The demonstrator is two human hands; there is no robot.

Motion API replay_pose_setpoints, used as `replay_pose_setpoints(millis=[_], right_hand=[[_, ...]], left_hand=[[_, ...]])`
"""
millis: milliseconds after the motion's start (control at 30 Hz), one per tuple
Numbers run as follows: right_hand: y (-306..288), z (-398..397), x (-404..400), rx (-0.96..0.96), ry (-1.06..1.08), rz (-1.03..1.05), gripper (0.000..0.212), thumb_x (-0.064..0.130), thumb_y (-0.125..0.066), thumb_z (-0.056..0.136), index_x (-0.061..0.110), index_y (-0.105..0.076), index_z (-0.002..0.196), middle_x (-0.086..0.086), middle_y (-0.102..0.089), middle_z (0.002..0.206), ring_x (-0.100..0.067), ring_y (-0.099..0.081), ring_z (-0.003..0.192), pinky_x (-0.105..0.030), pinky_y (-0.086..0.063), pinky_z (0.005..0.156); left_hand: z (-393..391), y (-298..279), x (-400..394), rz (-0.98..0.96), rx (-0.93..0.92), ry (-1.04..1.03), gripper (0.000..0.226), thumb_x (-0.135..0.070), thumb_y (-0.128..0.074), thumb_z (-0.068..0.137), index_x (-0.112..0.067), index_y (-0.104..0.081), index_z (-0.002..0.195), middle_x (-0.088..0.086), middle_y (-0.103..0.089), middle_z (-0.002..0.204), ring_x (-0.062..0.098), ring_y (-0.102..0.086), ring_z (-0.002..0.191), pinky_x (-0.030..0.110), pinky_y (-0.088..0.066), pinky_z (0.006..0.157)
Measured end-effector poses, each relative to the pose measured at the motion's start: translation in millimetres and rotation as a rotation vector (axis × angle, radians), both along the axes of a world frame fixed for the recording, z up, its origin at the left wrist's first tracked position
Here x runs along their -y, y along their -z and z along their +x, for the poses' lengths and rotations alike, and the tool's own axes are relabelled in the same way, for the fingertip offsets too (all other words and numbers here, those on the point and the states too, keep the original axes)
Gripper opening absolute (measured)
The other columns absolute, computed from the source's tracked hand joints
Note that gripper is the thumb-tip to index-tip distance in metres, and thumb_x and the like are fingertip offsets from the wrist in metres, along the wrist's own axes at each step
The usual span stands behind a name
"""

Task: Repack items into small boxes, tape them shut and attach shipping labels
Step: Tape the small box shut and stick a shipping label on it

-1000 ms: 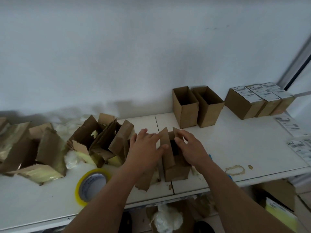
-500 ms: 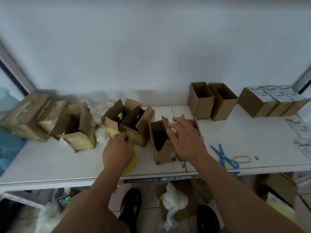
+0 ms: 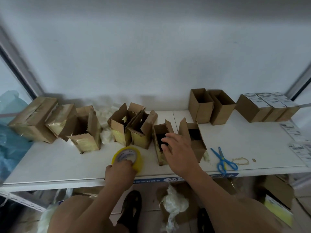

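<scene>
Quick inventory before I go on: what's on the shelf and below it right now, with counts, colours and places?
Tape roll: one, yellow, front edge, under left hand.
Scissors: one, blue, front right.
Labelled boxes: three, brown, back right.
Empty open boxes: two, brown, back centre-right.
Boxes with raised flaps: two, brown, centre.
Taped old boxes: about five, brown, some torn open, left.
Loose labels: a few, white, far right.
Plastic wrap: one wad, whitish, below shelf.
Left hand: grips tape roll.
Right hand: open, over centre boxes.

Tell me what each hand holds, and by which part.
Left hand grips the yellow tape roll at its near rim. Right hand holds nothing.
</scene>
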State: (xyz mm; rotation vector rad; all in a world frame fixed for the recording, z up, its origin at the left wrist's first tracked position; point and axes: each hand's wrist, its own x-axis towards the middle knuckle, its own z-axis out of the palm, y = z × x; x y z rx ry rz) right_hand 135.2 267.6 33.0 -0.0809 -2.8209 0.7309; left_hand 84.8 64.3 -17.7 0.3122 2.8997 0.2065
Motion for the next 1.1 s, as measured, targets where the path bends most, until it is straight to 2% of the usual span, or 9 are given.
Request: replay_pose_setpoints(millis=[267,367,467,567,667,733,833,933,1100], right_hand=[[-20,26,4,0.091,0.049,-0.516,0.033,0.049,-0.041,0.099,0.026,-0.066,0.102,0.004,-0.066,0.097,-0.006,-0.060,0.089,-0.017,-0.049,0.075],[-33,38,0,0.163,0.035,-0.854,0.048,0.063,-0.038,0.090,0.029,-0.071,0.098,0.007,-0.072,0.097,-0.005,-0.066,0.095,-0.020,-0.052,0.085],[-44,47,-12,0.137,0.075,-1.015,0.027,0.048,-0.050,0.094,0.030,-0.070,0.096,0.009,-0.073,0.097,-0.008,-0.067,0.098,-0.025,-0.054,0.086],[-52,51,-28,0.070,0.146,-1.085,0.018,0.039,-0.056,0.095,0.027,-0.068,0.099,0.006,-0.071,0.096,-0.013,-0.067,0.093,-0.031,-0.056,0.081],[-61,54,-41,0.014,0.197,-1.065,0.015,0.039,-0.050,0.098,0.032,-0.061,0.091,0.012,-0.062,0.093,-0.007,-0.059,0.087,-0.026,-0.052,0.072],[-62,53,-50,-0.004,0.230,-0.980,0.016,0.042,-0.044,0.100,0.034,-0.054,0.090,0.015,-0.055,0.095,-0.005,-0.054,0.085,-0.019,-0.045,0.065],[-61,50,-63,-0.008,0.278,-0.915,0.012,0.041,-0.040,0.102,0.034,-0.048,0.097,0.018,-0.049,0.093,-0.003,-0.049,0.082,-0.013,-0.037,0.061],[-65,47,-72,-0.027,0.309,-0.878,0.015,0.043,-0.041,0.101,0.033,-0.052,0.101,0.012,-0.054,0.095,-0.005,-0.050,0.084,-0.018,-0.039,0.065],[-67,32,-87,-0.043,0.359,-0.875,0.027,0.055,-0.042,0.097,0.032,-0.057,0.098,0.002,-0.063,0.099,-0.019,-0.062,0.094,-0.039,-0.055,0.079]], left_hand=[[47,-76,-18,0.444,-0.026,0.007,0.027,-0.047,-0.055,0.093,-0.024,-0.054,0.081,-0.006,-0.057,0.076,0.013,-0.057,0.074,0.033,-0.048,0.067],[54,-100,-36,0.593,0.015,0.041,0.021,-0.046,-0.058,0.093,-0.026,-0.058,0.092,-0.007,-0.060,0.087,0.012,-0.059,0.082,0.032,-0.049,0.073],[54,-116,-52,0.711,0.114,0.095,0.022,-0.047,-0.058,0.093,-0.026,-0.064,0.097,-0.005,-0.065,0.090,0.006,-0.060,0.081,0.025,-0.049,0.071],[50,-129,-68,0.739,0.216,0.188,0.023,-0.051,-0.057,0.092,-0.031,-0.067,0.093,-0.006,-0.069,0.087,0.004,-0.063,0.077,0.026,-0.052,0.072],[37,-139,-93,0.695,0.059,0.179,0.027,-0.055,-0.055,0.091,-0.030,-0.066,0.091,-0.007,-0.067,0.086,0.009,-0.064,0.079,0.027,-0.051,0.068],[23,-142,-112,0.773,-0.032,0.177,0.032,-0.054,-0.058,0.090,-0.029,-0.064,0.108,-0.012,-0.061,0.107,0.007,-0.060,0.095,0.028,-0.051,0.082],[2,-143,-135,0.797,0.064,0.248,0.039,-0.048,-0.061,0.092,-0.027,-0.060,0.124,-0.016,-0.050,0.125,0.005,-0.051,0.114,0.027,-0.043,0.097],[-13,-144,-153,0.817,0.127,0.259,0.020,-0.037,-0.059,0.095,-0.026,-0.069,0.110,-0.014,-0.066,0.110,0.005,-0.059,0.104,0.022,-0.047,0.086],[-28,-149,-181,0.765,0.040,0.291,0.014,-0.029,-0.054,0.099,-0.022,-0.067,0.099,-0.013,-0.063,0.090,0.002,-0.056,0.079,0.018,-0.040,0.062]])
